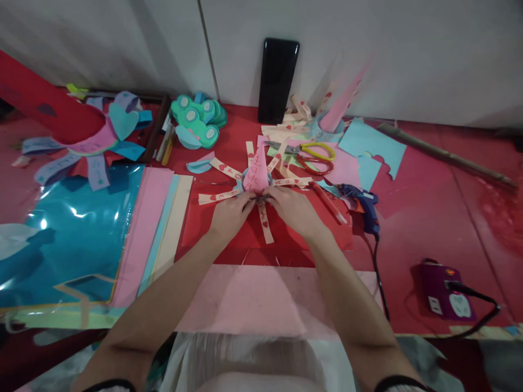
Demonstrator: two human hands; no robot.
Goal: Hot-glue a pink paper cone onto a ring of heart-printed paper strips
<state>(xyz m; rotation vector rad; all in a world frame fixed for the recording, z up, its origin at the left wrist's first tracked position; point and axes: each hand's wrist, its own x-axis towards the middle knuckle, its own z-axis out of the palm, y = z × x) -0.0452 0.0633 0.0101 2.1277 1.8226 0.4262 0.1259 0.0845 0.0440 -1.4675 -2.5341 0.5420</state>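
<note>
A pink paper cone [256, 170] with red marks stands in the middle of a small light-blue paper ring. Cream paper strips [266, 224] with red hearts and letters spread out from the ring like rays. My left hand [233, 213] and my right hand [292, 208] meet at the near side of this paper craft. Their fingertips pinch together at its base, where one strip joins the ring. What exactly lies between the fingertips is partly hidden. Red paper [229, 231] lies beneath the craft.
Scissors [316, 157] with yellow and red handles lie behind. To the right are a red pen [330, 204], a blue glue gun [365, 209] and a purple power box [445, 291]. A black phone [278, 81] leans on the wall. Paper sheets [141, 234] lie left.
</note>
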